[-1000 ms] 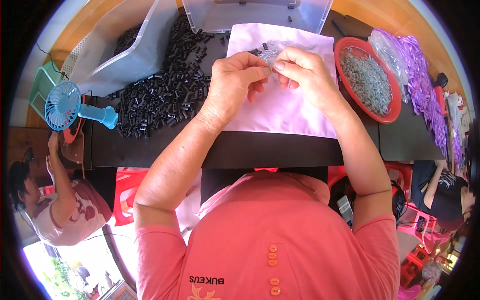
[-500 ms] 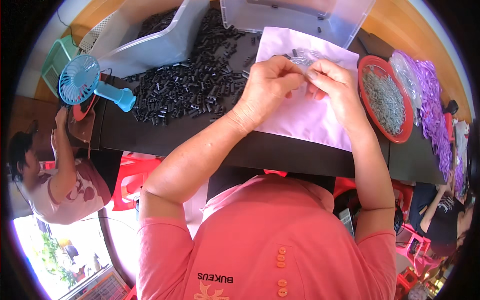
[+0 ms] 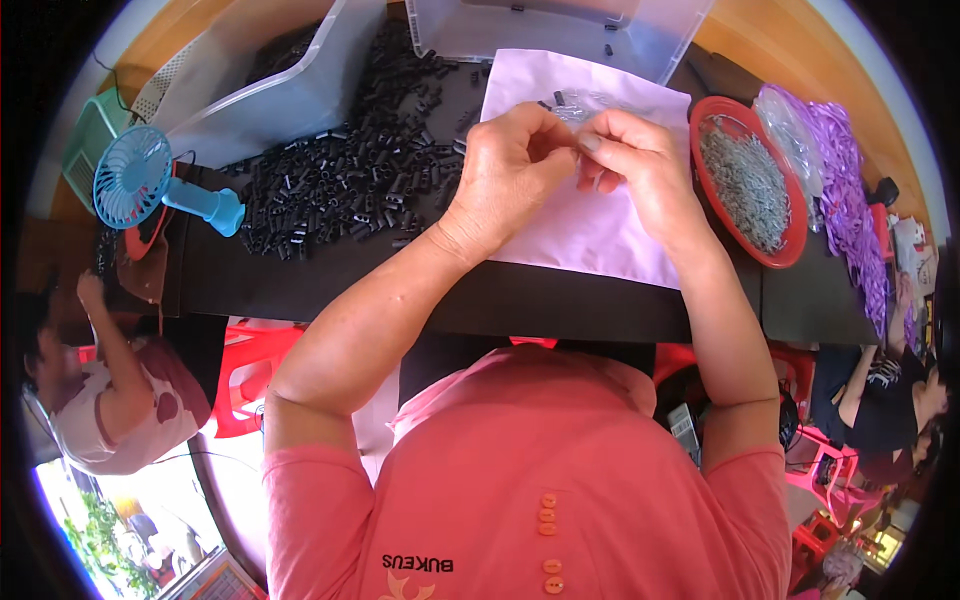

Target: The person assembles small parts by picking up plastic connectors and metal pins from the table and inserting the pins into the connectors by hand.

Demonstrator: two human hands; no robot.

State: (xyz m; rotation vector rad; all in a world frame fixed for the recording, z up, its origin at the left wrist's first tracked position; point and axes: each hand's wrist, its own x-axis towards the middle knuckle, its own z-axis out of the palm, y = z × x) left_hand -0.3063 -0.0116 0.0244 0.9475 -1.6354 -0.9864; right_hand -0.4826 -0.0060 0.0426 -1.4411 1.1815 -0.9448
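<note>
Over a pale lilac cloth (image 3: pixel 600 240), my left hand (image 3: pixel 515 170) and my right hand (image 3: pixel 637 165) meet with fingertips pinched together. What they hold between them is too small and too covered by the fingers to make out. Just beyond the fingers, a small heap of clear and metallic thin pieces (image 3: pixel 590 103) lies on the cloth, with a short black tube (image 3: pixel 558 97) or two among it. To the left spreads a large pile of short black tubes (image 3: pixel 340 190). On the right, a red basket (image 3: pixel 797 225) holds many small silvery metal pieces (image 3: pixel 748 185).
A clear plastic bin (image 3: pixel 255 100) leans over the pile at back left; another clear bin (image 3: pixel 560 40) stands behind the cloth. A blue handheld fan (image 3: pixel 135 180) is at the left. Purple ribbons (image 3: pixel 840 180) hang over the right edge. A person (image 3: pixel 130 400) sits at left; others are at right.
The whole view has shifted slightly, so the table things appear farther left and a little higher. My hands stay together over the cloth, fingers still pinched.
</note>
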